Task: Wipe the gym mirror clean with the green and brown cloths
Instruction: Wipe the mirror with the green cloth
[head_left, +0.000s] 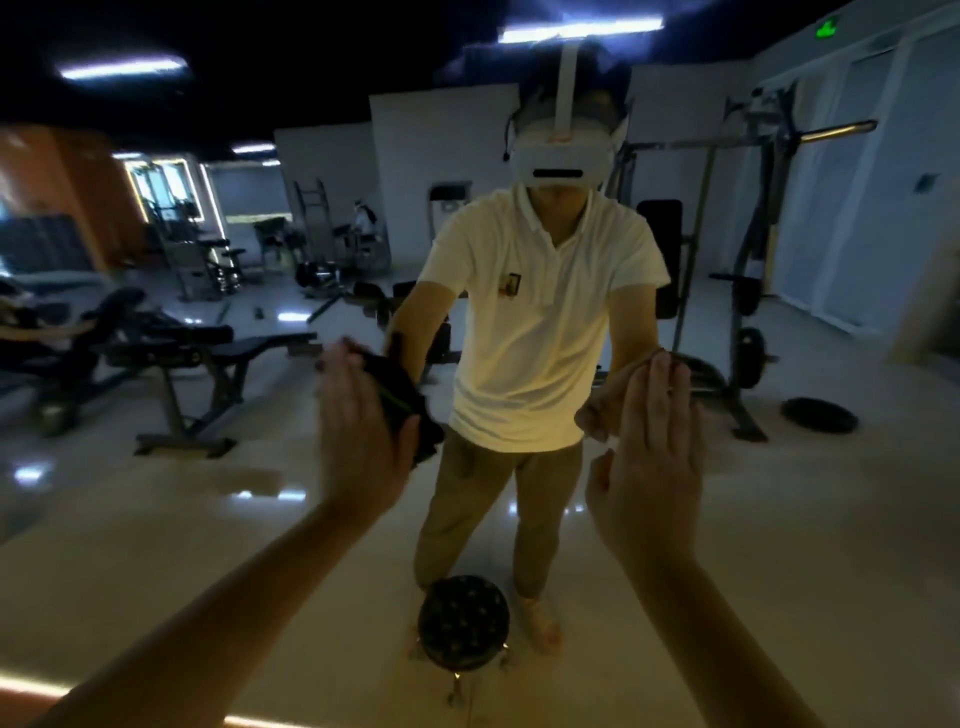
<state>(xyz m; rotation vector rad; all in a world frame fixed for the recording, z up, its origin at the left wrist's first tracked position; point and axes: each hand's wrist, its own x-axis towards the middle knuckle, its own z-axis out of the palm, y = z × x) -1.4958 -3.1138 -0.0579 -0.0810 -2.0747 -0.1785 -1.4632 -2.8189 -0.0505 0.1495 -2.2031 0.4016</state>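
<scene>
The gym mirror (171, 525) fills the view and reflects me in a white shirt and a headset. My left hand (358, 441) lies flat with straight fingers and presses a dark cloth with a green edge (402, 397) against the glass. To the right, my right hand (649, 467) is also flat with its fingers together and pointing up. A tan-brown cloth (602, 410) shows past its fingers and thumb, pressed to the mirror. Most of each cloth is hidden behind the hands.
A round dark stool (462, 621) on thin legs stands low in the middle, close to the glass. The mirror reflects weight benches (218, 358) on the left, a rack with plates (748, 332) on the right and a glossy floor. A lit strip (31, 686) runs along the bottom left.
</scene>
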